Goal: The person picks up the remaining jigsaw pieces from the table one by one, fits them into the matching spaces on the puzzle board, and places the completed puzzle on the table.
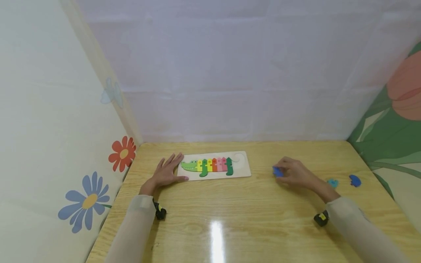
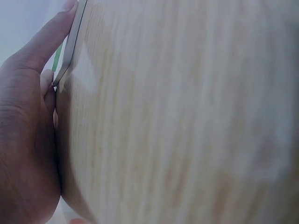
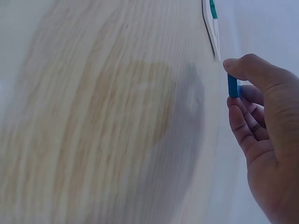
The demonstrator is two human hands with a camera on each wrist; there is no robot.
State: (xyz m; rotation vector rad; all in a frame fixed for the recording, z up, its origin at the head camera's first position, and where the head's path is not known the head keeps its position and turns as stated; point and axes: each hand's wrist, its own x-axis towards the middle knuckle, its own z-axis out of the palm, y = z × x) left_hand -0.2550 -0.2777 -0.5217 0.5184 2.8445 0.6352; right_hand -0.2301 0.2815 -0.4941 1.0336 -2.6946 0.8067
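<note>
A pale wooden puzzle board (image 1: 241,170) lies near the back of the table, bearing a crocodile of coloured pieces: a green head (image 1: 189,166), a striped body (image 1: 214,165) and green legs. At its right end shows a bare tail-shaped recess. My left hand (image 1: 166,173) rests at the board's left end, fingers spread, thumb on the near edge. To the right of the board, my right hand (image 1: 294,173) pinches a blue puzzle piece (image 1: 277,171) between thumb and fingers. In the right wrist view this piece (image 3: 233,86) is seen edge-on, above the table, apart from the board.
A teal puzzle piece (image 1: 333,183) and a dark blue curved puzzle piece (image 1: 355,180) lie on the wooden table (image 1: 256,219) at the right, the teal one close to my right wrist. White cloth (image 1: 217,91) hangs behind; flower-printed sheets flank both sides.
</note>
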